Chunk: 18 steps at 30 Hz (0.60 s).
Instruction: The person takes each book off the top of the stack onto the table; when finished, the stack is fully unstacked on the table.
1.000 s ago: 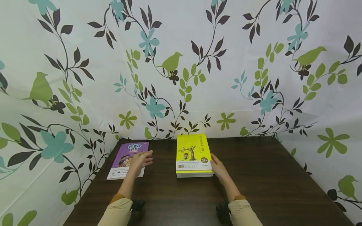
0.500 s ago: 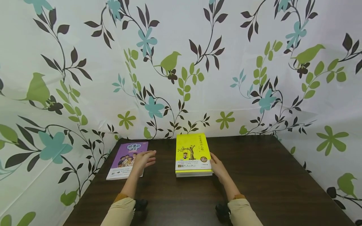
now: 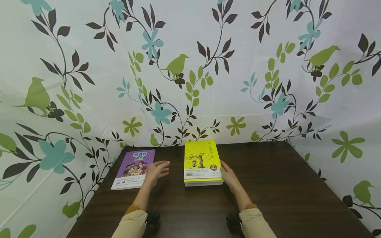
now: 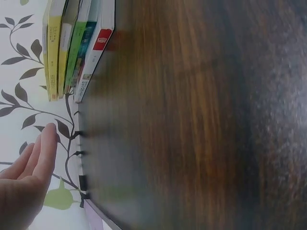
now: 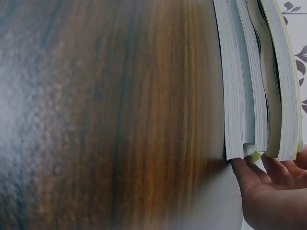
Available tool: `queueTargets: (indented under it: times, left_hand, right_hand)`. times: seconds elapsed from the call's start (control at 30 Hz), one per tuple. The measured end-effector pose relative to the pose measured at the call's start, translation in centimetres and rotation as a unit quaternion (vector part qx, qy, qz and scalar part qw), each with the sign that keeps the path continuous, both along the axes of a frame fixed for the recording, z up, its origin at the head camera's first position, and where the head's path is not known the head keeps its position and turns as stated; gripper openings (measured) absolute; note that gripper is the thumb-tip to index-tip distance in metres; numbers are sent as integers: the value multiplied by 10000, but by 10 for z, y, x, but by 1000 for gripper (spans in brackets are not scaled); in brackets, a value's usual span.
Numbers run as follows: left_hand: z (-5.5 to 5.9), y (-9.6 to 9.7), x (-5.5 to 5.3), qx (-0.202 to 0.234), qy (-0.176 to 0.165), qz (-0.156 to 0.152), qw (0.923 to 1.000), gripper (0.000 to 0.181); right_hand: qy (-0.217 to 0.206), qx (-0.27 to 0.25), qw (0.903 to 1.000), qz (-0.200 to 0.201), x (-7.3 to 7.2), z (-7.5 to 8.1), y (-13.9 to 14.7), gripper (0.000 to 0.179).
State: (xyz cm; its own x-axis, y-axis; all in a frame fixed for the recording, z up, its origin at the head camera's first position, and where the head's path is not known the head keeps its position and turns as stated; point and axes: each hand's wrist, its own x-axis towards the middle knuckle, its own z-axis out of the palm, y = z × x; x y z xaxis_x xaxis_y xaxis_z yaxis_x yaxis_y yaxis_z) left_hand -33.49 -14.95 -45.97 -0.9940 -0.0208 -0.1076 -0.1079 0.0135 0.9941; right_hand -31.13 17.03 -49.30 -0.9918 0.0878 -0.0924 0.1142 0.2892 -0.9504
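Note:
A stack of several books (image 5: 261, 96) stands on the table, topped by a yellow book (image 3: 201, 158) with a tree and a child on a swing on its cover. My right hand (image 3: 229, 174) touches the stack's right side, fingertips against the page edges in the right wrist view. Between the stack and a purple book (image 3: 135, 167), my left hand (image 3: 156, 172) hovers with fingers extended, holding nothing. The purple book lies flat at the left, its right edge partly behind that hand. The left wrist view shows the stack's spines (image 4: 72, 48) apart from my left fingers (image 4: 47, 151).
The dark wooden table (image 3: 190, 211) runs back to a white cloth (image 3: 253, 105) printed with leaves and birds. Small black objects sit by each sleeve, one near the left cuff (image 3: 153, 217) and one near the right.
My left hand has moved right, off the purple book's cover and toward the stack. My right hand stays at the stack's right side, and the books keep their places.

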Motion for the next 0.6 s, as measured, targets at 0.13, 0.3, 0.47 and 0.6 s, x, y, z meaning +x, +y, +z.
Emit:
queueTargets:
  times: [0.13,0.3,0.47,0.6]
  left_hand:
    - [-1,3,1,9,18,-17,10000,59]
    - [-2,8,1,-124,-2,-47,9999,58]
    - [-5,16,0,-186,-7,-120,9998,58]
    - [-6,23,2,-243,37,-157,9996,57]
  right_hand:
    - [2,8,10000,8,0,0,0,52]
    - [9,-1,10000,34,0,1,0,51]
    - [21,-28,10000,60,1,2,1,51]
    - [10,-28,10000,65,2,3,1,51]
